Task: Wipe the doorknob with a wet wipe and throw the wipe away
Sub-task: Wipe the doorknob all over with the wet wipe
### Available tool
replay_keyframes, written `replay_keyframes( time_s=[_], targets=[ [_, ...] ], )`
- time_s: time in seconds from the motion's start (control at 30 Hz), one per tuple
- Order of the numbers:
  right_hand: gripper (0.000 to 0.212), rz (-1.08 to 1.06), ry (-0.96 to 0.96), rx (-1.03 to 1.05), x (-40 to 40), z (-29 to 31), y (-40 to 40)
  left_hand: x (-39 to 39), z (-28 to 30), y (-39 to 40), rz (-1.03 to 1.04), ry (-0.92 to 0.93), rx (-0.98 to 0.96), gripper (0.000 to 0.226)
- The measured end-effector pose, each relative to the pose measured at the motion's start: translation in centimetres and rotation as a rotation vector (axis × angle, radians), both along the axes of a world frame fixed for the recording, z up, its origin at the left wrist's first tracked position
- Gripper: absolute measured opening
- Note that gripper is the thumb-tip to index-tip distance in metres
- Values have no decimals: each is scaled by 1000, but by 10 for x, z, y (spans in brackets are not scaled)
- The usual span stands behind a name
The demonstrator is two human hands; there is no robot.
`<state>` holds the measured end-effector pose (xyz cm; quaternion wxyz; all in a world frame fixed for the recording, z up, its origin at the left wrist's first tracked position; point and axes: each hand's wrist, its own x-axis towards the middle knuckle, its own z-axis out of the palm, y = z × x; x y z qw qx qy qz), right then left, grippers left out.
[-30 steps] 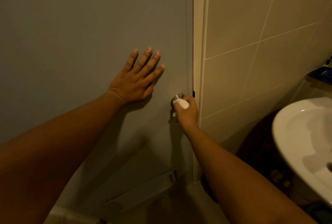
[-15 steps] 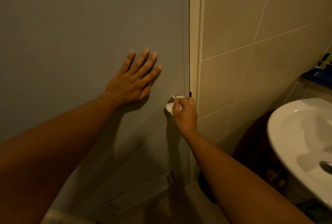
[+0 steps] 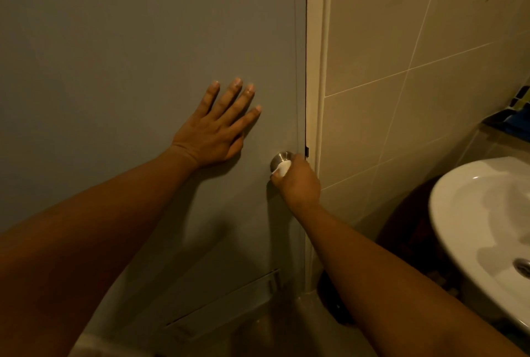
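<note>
Clamped around the wipe (image 3: 281,169), my right hand (image 3: 298,181) presses the white wad against the knob (image 3: 279,159), fingers curled tight over it. A second ago the wipe sat across the knob's top with a bit hanging down; half a second ago it had bunched to the knob's left; now it shows as a small lump at the lower front, with the bare steel crown exposed above it. So I read the hand as working around the knob, and the top has already had its pass. My left hand (image 3: 213,133) lies flat and spread on the door (image 3: 129,55), fingers wide, holding nothing, much where it was before, bracing the panel. I judge the wiping to be mid-way: the underside and the far side by the frame (image 3: 319,70) are likely still to do. No bin is in view, only the sink (image 3: 470,213) at right.
</note>
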<state>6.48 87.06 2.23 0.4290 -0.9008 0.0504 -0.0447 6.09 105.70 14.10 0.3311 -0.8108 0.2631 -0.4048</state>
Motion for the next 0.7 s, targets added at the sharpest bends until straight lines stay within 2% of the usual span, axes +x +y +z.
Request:
replay_keyframes(
  time_s=[0.07,0.13,0.17,0.27,0.33,0.4,0.47,0.57,0.63,0.7],
  targets=[
    [60,68,-110,-253,3,-5,-3,0,0,0,-2,3,-3,62],
    [57,65,-166,-304,3,-9,-3,0,0,0,-2,0,-5,62],
    [55,44,-166,-221,1,-9,-1,0,0,0,-2,-1,-6,62],
    [43,-53,-84,223,-3,-9,4,-1,0,-1,-11,-4,-8,61],
    [38,-170,51,523,1,-4,7,-1,0,-1,-16,-13,-9,60],
    [32,-320,266,857,5,6,7,-1,0,-1,-20,-16,-9,60],
    [28,-362,368,1057,7,13,4,-1,0,-1,-22,-19,-4,60],
    [44,-277,363,943,5,12,3,0,-1,-1,-22,-26,-3,61],
    [55,-194,243,719,0,7,4,0,-1,-1,-19,-29,0,61],
    [56,-77,76,456,-4,-2,3,-1,0,-1,-11,-23,5,62]
  ],
)
